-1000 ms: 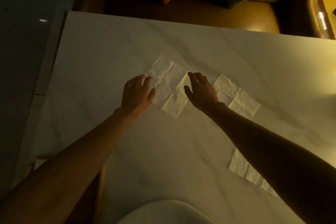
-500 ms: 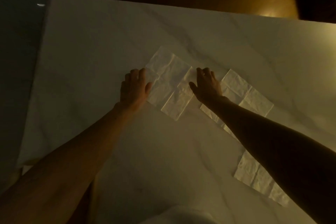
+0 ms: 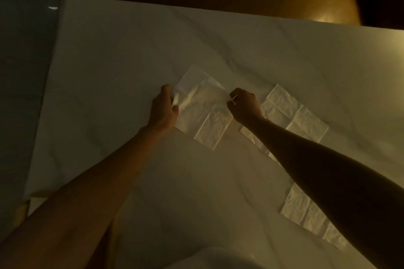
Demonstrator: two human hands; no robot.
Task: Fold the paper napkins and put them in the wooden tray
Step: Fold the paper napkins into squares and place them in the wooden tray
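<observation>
Left hand (image 3: 163,108) and right hand (image 3: 244,105) are each pinching an edge of the napkin (image 3: 202,109) lying between them on the table (image 3: 131,54).

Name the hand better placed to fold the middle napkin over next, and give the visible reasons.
Left, though only narrowly. The left hand pinches a raised edge of the creased white paper napkin, while the right hand grips its opposite edge low, probably as the anchor.

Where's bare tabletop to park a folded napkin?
Free: the far strip of table beyond the held napkin, and the left side beside the left hand. Crowded: right of the right hand, where the middle napkin and near napkin lie.
</observation>
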